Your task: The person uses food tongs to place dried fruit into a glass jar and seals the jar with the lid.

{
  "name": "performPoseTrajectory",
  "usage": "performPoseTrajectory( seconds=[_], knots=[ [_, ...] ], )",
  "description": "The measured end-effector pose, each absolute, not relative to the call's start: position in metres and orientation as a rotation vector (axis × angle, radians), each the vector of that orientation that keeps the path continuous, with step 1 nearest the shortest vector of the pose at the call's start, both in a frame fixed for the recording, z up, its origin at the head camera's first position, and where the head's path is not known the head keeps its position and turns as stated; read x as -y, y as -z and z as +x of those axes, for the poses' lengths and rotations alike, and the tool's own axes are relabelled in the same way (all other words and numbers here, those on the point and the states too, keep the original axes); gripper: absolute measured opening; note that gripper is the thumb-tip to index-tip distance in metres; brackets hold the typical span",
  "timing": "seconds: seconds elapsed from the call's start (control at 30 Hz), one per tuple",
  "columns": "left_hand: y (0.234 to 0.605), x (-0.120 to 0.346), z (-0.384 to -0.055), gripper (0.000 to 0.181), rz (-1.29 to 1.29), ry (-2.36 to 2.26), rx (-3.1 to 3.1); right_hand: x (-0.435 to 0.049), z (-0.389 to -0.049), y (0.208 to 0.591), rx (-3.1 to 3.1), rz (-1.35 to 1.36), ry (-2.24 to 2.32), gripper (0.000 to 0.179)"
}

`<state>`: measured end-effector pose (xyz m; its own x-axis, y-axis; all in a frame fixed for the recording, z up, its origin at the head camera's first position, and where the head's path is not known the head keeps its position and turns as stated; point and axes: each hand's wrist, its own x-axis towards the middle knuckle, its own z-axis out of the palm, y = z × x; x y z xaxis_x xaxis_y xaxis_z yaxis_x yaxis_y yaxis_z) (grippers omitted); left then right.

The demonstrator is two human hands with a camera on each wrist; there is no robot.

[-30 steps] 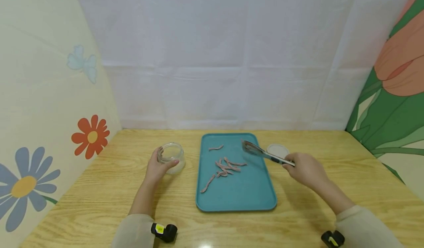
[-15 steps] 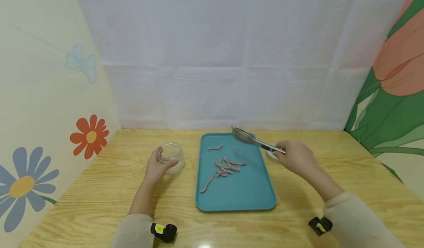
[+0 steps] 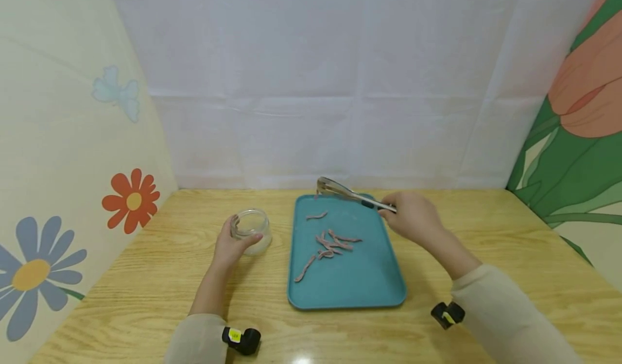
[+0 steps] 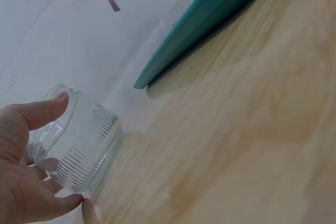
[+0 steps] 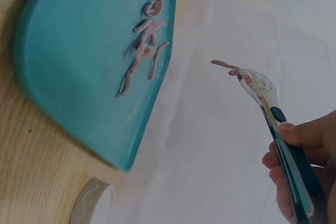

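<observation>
My left hand [image 3: 235,245] holds a clear glass jar [image 4: 86,142] with ribbed sides, thumb on one side and fingers round the other. The jar stands on the table, left of a blue tray [image 3: 350,283]. In my right hand [image 3: 412,216] is a pair of metal tongs [image 3: 342,191] with dark grip pads, raised over the tray's far edge. Their tips pinch a thin pinkish-brown strip [image 5: 224,64] that dangles, as the left wrist view also shows. Several similar strips [image 3: 335,242] lie on the tray, most in a loose pile near its middle.
A round white lid [image 5: 97,203] lies on the wooden table [image 3: 146,288] just right of the tray. Behind the table hangs a white cloth [image 3: 291,83]. Panels painted with flowers stand at the left and right.
My right hand has carried the tongs and the pinched strip leftward and up, from the tray's right side toward its far left corner. My left hand and the jar have stayed in place.
</observation>
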<state>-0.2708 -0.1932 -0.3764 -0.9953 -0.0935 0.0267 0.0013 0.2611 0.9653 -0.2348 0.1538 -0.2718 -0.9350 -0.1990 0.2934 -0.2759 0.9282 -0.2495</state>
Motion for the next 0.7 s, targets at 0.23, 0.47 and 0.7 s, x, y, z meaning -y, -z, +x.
performPoseTrajectory(
  seconds=[0.23, 0.47, 0.7],
  knots=[
    [0.377, 0.193, -0.271, 0.091, 0.088, 1.868, 2.431, -0.139, -0.238, 0.269, 2.837, 0.369, -0.414, 0.014],
    [0.377, 0.193, -0.270, 0.090, 0.087, 1.854, 2.431, -0.122, -0.240, 0.265, 2.803, 0.413, -0.436, 0.013],
    [0.376, 0.192, -0.270, 0.090, 0.103, 1.847, 2.432, -0.105, -0.241, 0.263, 2.782, 0.443, -0.470, 0.011]
  ],
)
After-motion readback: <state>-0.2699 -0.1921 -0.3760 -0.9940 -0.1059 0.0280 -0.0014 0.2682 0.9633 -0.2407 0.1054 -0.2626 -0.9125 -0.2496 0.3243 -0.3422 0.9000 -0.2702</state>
